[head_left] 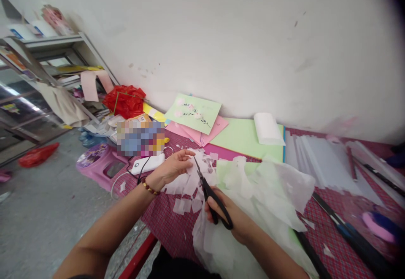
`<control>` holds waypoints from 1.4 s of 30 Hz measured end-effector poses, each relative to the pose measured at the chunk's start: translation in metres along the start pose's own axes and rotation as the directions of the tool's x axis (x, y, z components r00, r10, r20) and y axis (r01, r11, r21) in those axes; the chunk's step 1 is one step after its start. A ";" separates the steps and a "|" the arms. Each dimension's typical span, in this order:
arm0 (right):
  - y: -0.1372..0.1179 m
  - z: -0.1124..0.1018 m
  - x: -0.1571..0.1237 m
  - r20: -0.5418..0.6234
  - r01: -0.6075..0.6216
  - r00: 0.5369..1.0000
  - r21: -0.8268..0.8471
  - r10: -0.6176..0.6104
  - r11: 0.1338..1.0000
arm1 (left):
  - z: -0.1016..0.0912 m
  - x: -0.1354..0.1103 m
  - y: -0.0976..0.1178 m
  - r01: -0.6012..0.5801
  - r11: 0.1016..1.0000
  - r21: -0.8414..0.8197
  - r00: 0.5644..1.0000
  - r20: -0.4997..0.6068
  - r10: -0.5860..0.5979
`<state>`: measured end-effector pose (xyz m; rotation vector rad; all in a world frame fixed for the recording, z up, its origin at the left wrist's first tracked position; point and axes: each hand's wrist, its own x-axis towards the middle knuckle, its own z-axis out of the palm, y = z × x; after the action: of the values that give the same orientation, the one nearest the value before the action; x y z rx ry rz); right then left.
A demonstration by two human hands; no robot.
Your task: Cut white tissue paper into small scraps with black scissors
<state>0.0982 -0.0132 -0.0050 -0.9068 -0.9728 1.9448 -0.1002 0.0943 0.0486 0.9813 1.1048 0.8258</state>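
My right hand (226, 211) is closed around the black handles of a pair of scissors (207, 190), whose blades point up and to the left. The tips come close to the fingertips of my left hand (174, 167). Those left fingers are pinched together; whatever sits between them is too small to make out. Under both hands lie cut pieces of thin white paper (183, 206). A large crumpled translucent white sheet (253, 211) spreads beneath and beyond my right forearm.
Behind my hands, a light green card with painted flowers (198, 112) rests on pink paper (218, 128). A white power strip (148, 164) lies left, above a purple stool (101, 163). On the right are stacked translucent strips (319, 161) and a long dark tool (344, 228).
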 end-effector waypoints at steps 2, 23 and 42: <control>0.000 0.001 0.001 -0.005 0.003 1.000 0.003 -0.003 1.000 | 0.000 -0.001 0.001 -0.012 1.000 0.028 1.000 0.004 0.012; 0.001 -0.012 0.005 -0.115 -0.047 0.991 0.231 0.075 0.972 | -0.044 0.005 0.000 -0.236 0.817 0.527 0.931 -0.118 0.344; 0.008 -0.005 -0.025 -0.106 -0.038 0.993 0.168 0.057 0.985 | -0.016 0.013 0.001 -0.257 0.796 0.549 0.921 -0.111 0.374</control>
<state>0.1117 -0.0367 -0.0079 -0.9383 -0.7203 1.9603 -0.1125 0.1104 0.0424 1.6042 1.4170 0.9353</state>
